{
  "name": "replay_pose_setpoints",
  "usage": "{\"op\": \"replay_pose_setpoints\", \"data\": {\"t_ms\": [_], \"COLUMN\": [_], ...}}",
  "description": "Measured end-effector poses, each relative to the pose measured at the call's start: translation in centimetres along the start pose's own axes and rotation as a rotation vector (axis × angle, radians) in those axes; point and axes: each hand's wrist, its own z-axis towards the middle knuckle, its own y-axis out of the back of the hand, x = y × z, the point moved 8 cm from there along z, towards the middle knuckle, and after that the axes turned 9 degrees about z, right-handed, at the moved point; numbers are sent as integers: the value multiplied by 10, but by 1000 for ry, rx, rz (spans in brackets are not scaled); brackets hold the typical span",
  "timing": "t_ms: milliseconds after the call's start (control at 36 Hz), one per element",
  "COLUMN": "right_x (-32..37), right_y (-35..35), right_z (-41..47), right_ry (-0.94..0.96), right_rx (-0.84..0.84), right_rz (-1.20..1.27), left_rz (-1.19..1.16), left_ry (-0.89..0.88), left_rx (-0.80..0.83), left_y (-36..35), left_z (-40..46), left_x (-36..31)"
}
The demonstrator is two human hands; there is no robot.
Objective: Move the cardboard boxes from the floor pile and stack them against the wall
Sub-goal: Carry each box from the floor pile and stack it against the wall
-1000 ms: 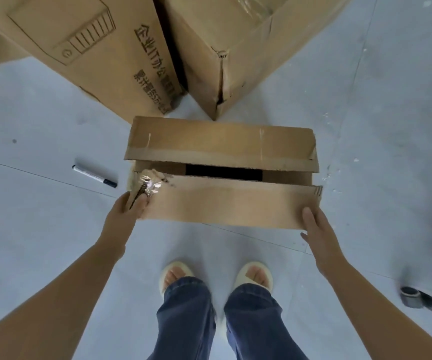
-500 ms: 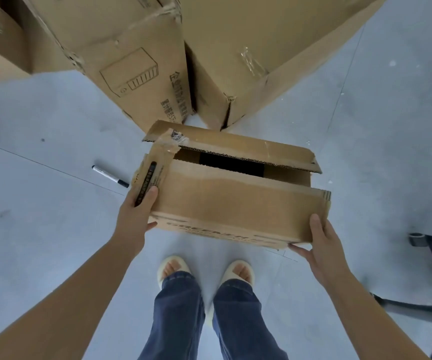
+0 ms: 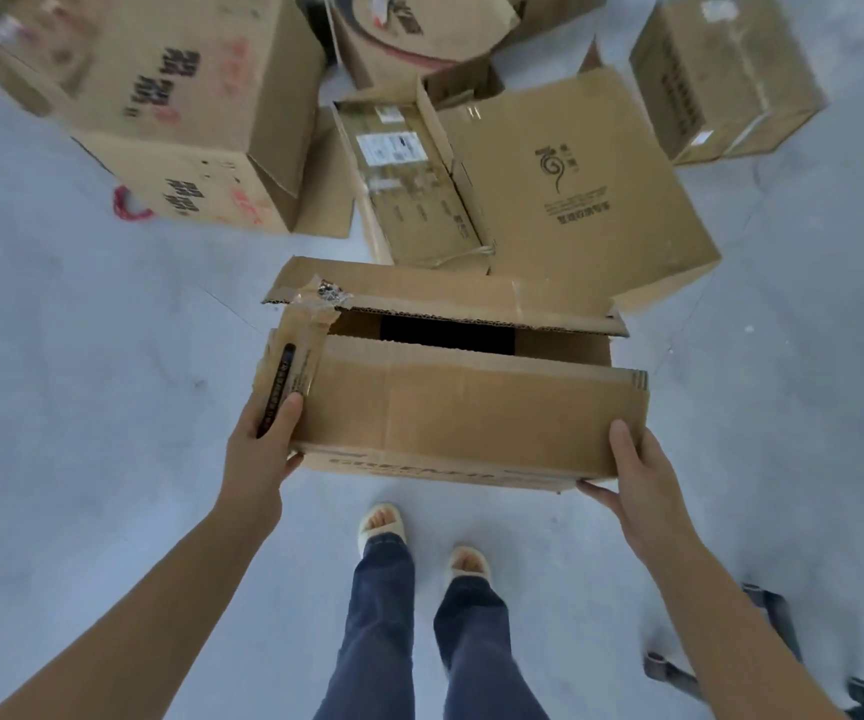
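Floor (image 3: pixel 82 330): pale grey, five boxes piled beyond the fingers.
Carried box (image 3: pixel 450 407): one, brown, flaps ajar.
Left hand (image 3: pixel 258 459), right hand (image 3: pixel 643 491): fingers grip its ends.

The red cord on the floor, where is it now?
In the head view the red cord lies at upper left on the grey floor, against the lower left corner of the big printed box.

Cardboard boxes: 6 visible – 1 held box (image 3: pixel 463 407), 5 in floor pile: large printed box (image 3: pixel 180 111), taped box with label (image 3: pixel 409 184), flat box with logo (image 3: pixel 570 184), box at far right (image 3: pixel 721 75), partly cut-off box at top (image 3: pixel 419 28). Hands: 2, left hand (image 3: pixel 258 454), right hand (image 3: pixel 637 485). Slippered feet: 2. Red cord: 1 (image 3: pixel 128 207).
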Motion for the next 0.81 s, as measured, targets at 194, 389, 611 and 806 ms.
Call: {"op": "replay_pose_setpoints", "data": {"t_ms": [194, 389, 611, 806], "right_x": [49, 59, 35, -6], "right_y": [-38, -73, -131, -208], "right_z": [-63, -121, -190, -267], "right_ry": [94, 170, 237, 295], "right_rx": [238, 457, 665, 874], "right_rz": [-121, -263, -449, -584], "left_rz": [-180, -379, -596, -761], "left_ry": [-18, 10, 78, 100], "left_rx": [-205, -420, -668, -839], "left_y": [83, 145, 201, 262], "left_z": [-97, -197, -291, -353], "left_x": [2, 51, 129, 191]}}
